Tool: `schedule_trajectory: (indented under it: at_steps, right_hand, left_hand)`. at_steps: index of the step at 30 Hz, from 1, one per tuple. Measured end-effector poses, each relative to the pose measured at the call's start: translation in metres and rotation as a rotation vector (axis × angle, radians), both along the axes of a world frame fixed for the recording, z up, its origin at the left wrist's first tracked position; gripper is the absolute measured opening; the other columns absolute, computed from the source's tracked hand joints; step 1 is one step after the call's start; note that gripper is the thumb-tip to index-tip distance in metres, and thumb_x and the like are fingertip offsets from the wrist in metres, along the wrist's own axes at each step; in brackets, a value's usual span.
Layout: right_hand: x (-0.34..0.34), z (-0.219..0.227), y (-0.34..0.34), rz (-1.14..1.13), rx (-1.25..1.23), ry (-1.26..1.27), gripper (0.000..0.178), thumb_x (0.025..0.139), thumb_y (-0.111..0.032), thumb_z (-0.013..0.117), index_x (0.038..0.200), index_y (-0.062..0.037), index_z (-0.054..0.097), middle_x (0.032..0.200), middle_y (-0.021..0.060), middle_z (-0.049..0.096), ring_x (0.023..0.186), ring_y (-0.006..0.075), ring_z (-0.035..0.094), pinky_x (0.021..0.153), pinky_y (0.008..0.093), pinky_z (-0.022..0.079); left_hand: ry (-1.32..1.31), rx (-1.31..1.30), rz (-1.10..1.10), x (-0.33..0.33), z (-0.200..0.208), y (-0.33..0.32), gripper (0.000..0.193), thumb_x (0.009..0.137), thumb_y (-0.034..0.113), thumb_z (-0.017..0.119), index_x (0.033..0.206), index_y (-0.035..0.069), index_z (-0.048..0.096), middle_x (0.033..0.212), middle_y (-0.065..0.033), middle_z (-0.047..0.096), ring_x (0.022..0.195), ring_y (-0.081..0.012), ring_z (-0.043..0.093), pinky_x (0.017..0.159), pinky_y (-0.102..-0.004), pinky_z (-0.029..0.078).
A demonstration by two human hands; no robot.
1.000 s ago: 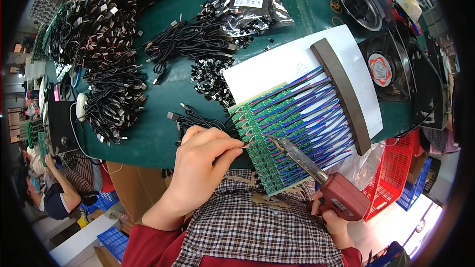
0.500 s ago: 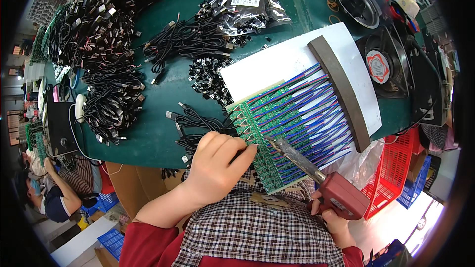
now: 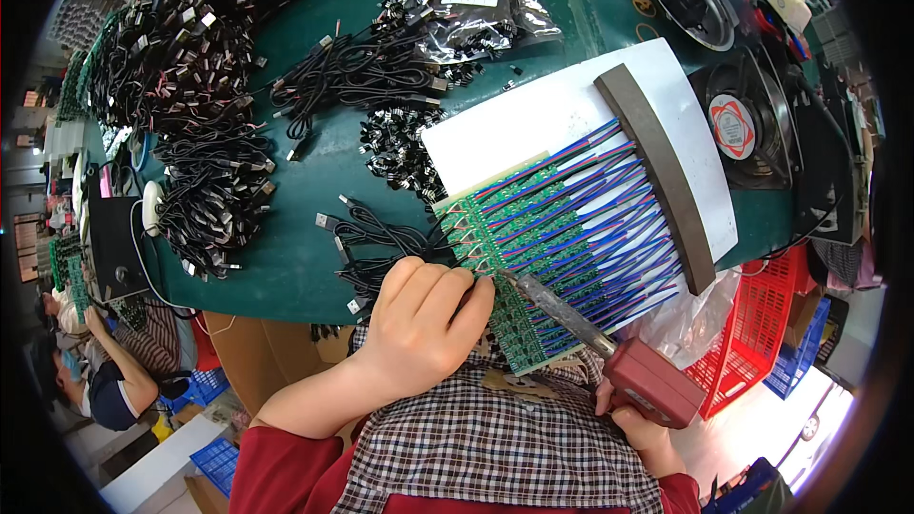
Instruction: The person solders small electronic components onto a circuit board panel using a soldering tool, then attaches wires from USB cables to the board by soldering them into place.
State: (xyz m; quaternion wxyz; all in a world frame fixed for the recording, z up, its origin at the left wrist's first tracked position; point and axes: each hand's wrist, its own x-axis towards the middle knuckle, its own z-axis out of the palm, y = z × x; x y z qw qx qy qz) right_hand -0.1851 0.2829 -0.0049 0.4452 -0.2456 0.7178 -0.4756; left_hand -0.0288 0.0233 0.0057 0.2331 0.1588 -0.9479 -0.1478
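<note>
My left hand is closed in a pinch at the left edge of a green circuit board panel. Its fingers hide whatever is between them. A soldering iron with a dark red handle rests in my right hand, which is wrapped round the handle's underside. The iron's metal shaft slants up and left across the panel, its tip close to my left fingertips. Rows of blue and red wires run from the panel to a dark brown bar. Black cables lie just beyond my left hand.
A white board lies under the panel on the green table. Heaped USB cables fill the left. Small black connectors and a plastic bag lie farther back. At right stand a fan and a red crate.
The soldering iron has shifted slightly left and down, bringing its tip nearer my left fingertips. My left hand stays nearly in place, still pinched.
</note>
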Motion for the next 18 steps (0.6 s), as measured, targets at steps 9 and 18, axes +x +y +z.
schedule_trajectory:
  at_steps: [9, 18]
  right_hand:
    - [-0.001, -0.004, 0.009, 0.087, 0.164, 0.186, 0.038, 0.056, -0.009, 0.075, 0.093, -0.0071, 0.068, 0.099, 0.0112, 0.064, 0.08, 0.0245, 0.065, 0.066, 0.0309, 0.051]
    - [-0.001, -0.002, 0.002, 0.127, 0.173, 0.23, 0.039, 0.057, -0.012, 0.075, 0.094, -0.0067, 0.067, 0.094, 0.0091, 0.065, 0.079, 0.0242, 0.065, 0.068, 0.0301, 0.052]
  left_hand:
    - [-0.007, -0.003, 0.01, -0.001, 0.001, -0.001, 0.026, 0.058, 0.002, 0.065, 0.084, 0.0, 0.064, 0.077, -0.0066, 0.055, 0.065, -0.0194, 0.053, 0.058, -0.0326, 0.04]
    - [-0.034, 0.037, -0.065, -0.002, 0.004, -0.007, 0.026, 0.058, 0.002, 0.064, 0.084, 0.0, 0.063, 0.075, -0.0066, 0.054, 0.066, -0.0199, 0.053, 0.059, -0.0334, 0.04]
